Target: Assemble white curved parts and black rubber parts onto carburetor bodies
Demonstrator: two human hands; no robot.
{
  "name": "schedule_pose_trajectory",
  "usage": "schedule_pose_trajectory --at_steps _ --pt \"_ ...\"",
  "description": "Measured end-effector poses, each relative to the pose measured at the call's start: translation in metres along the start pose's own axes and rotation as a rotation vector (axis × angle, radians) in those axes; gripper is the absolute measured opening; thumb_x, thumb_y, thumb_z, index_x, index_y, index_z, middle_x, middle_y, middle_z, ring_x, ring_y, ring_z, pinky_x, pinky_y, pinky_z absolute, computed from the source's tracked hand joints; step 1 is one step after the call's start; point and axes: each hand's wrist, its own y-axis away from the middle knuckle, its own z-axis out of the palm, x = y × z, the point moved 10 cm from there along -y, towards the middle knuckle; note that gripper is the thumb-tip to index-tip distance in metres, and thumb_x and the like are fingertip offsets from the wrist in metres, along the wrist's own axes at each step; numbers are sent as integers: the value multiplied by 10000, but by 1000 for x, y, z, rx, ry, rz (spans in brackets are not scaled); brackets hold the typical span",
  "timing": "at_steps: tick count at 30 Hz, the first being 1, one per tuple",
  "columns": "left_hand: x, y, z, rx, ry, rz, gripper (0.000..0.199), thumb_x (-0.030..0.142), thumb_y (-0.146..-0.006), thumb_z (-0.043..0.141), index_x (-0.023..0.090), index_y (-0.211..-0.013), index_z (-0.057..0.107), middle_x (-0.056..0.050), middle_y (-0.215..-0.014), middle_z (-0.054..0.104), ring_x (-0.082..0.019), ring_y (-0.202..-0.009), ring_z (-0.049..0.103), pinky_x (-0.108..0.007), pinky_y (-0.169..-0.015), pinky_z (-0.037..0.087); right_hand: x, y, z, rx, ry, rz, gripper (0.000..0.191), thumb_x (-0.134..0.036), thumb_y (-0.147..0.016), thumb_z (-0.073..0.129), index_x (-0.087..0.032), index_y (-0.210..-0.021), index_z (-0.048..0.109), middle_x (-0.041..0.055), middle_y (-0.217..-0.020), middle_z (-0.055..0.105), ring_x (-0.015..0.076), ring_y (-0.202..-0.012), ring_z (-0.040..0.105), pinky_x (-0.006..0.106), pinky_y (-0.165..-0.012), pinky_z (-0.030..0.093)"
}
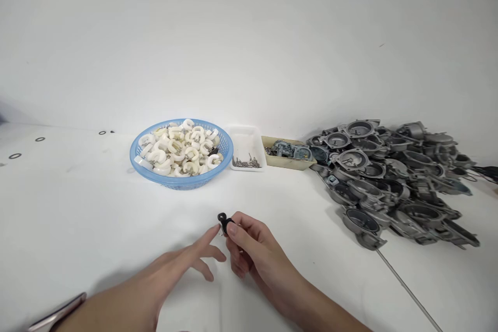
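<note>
My right hand (252, 244) is closed, pinching a small black part (222, 219) between thumb and fingers. The part has a rounded, looped black top and a thin metal bit showing beneath; its exact kind I cannot make out. From the left, my left hand (187, 264) reaches in with its fingers spread, and the index fingertip is at or very near the black part. Beyond both hands stands a blue plastic basket (182, 180) heaped with white, C-shaped plastic floats (175, 148).
Beside the basket are a white tray (245, 137) of small metal pins and a beige tray (286, 161) of metal parts. Grey carburetor-like castings (373, 181) pile up at right, a thin rod (408, 290) before them. Black rings (15, 155) lie far left; a phone-like object (58, 313) sits lower left.
</note>
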Motion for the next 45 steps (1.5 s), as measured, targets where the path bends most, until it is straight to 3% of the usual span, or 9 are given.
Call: schedule_pose_trajectory --at_steps 7,11,17,21,29,35,39,45 --pt "-11 2 1 -16 -35 -142 1116 544 -844 781 440 -1645 11 -70 -1610 406 -359 -1440 423 -552 -1244 282 -1 0 -2 22 24 -19 512 -616 -846 782 -186 -764 516 -65 -571 472 63 -477 376 218 -489 307" --pt "-12 3 -1 6 -18 -169 1037 512 -865 759 437 -1647 82 -65 -1590 432 -357 -1428 427 -545 -1232 307 -4 1 -3 40 41 -38 521 -629 -839 781 -185 -757 523 -64 -564 470 63 -480 376 220 -491 307" --pt "-12 4 -10 93 20 -107 930 439 -874 759 438 -1631 220 -60 -1553 473 -353 -1411 442 -502 -1202 371 -7 2 -2 42 56 -56 517 -620 -829 790 -181 -750 528 -66 -550 467 61 -479 378 215 -495 310" --pt "-18 6 -12 120 -8 -83 859 382 -881 755 499 -1592 287 -25 -1527 495 -347 -1435 411 -547 -1240 288 -7 3 -2 46 88 -61 507 -621 -831 785 -176 -751 556 -59 -542 472 68 -487 391 213 -491 309" --pt "-8 6 -16 170 59 151 671 413 -956 678 466 -1551 373 -51 -1481 502 -309 -1349 497 -524 -1212 334 -9 3 2 -7 106 -93 484 -605 -832 792 -173 -768 584 -50 -572 490 77 -501 420 217 -486 343" --pt "-5 8 -19 171 59 172 647 375 -949 681 423 -1533 407 -63 -1422 553 -311 -1327 501 -514 -1188 356 -9 4 5 -34 134 -97 479 -599 -847 779 -163 -786 591 -31 -631 547 73 -520 434 211 -490 348" --pt "-6 7 -19 152 67 95 623 404 -940 689 367 -1515 454 -83 -1414 563 -333 -1341 469 -534 -1201 317 -8 4 7 -55 137 -99 472 -590 -855 776 -160 -791 593 -25 -651 565 70 -519 436 209 -484 344" --pt "-2 6 -20 141 168 83 535 460 -956 682 364 -1457 523 -68 -1406 579 -313 -1323 484 -515 -1193 316 -6 3 7 -64 132 -70 463 -577 -858 778 -173 -768 573 -48 -576 513 75 -513 419 213 -497 340"
